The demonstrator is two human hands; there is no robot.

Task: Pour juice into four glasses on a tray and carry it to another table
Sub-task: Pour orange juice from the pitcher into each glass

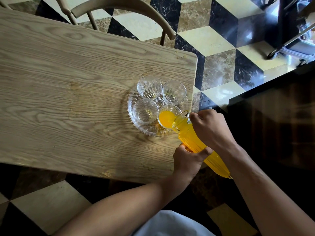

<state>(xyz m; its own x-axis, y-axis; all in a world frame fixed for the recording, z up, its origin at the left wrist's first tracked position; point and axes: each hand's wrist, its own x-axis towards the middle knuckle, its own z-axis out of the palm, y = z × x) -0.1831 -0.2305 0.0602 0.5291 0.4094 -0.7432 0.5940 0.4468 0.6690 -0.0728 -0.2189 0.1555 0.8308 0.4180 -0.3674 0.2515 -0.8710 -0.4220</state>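
A round clear glass tray (134,126) sits near the right end of the wooden table (68,92) and carries several glasses. The near right glass (166,117) holds orange juice. The near left glass (144,113), far left glass (149,87) and far right glass (173,91) hold no juice. A ribbed glass jug (189,138) full of orange juice is tilted, its spout over the near right glass. My right hand (209,126) grips the jug's handle near the rim. My left hand (187,159) holds the jug's body from below.
A wooden chair (136,11) stands at the table's far side. A dark counter edge (272,103) runs close on the right. A wheeled metal frame (289,45) stands at the top right on the patterned tile floor. A few drops lie near the table's far right corner (180,57).
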